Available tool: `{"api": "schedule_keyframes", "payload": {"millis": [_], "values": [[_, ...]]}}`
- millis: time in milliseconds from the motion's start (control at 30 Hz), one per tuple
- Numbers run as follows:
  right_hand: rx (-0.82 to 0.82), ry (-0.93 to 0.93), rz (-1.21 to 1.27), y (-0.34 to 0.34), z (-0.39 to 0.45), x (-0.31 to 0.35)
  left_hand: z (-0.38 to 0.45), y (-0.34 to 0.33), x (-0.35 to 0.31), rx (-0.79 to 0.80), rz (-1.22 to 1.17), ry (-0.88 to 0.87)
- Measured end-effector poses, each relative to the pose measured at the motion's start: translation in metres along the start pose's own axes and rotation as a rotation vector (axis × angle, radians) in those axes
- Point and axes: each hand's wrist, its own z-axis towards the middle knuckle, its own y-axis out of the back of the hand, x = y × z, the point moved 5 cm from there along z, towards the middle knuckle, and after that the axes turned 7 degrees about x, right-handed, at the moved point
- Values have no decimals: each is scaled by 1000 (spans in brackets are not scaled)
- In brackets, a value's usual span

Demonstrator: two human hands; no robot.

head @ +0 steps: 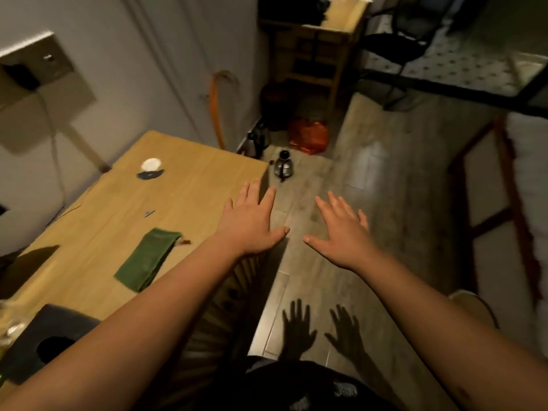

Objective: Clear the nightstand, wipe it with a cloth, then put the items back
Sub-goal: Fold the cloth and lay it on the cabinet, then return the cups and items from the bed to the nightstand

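Note:
The wooden nightstand top fills the left of the view. A folded green cloth lies on it near the front edge. At its far end sit a small white round thing and a dark disc. A dark box with a round hole stands at the near left corner. My left hand hovers flat with fingers spread over the nightstand's right edge, holding nothing. My right hand is spread flat above the floor, also holding nothing.
A metal kettle stands on the wood floor beyond the nightstand, with an orange bag and dark containers behind it. A wooden shelf desk and black chair are at the back. A bed frame runs along the right.

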Motion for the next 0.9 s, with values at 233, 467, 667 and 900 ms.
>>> {"api": "schedule_keyframes", "payload": {"millis": [233, 467, 667, 900], "values": [[-99, -298, 38, 50, -103, -153, 44, 17, -187, -70, 48, -287], [-188, -619, 65, 87, -242, -289, 45, 13, -388, -103, 87, -629], [-291, -830, 219, 96, -364, -354, 21, -2, -525, -56, 122, -906], [-367, -1204, 319, 91, -472, -413, 5, -31, -659, 14, 185, -1216]]}}
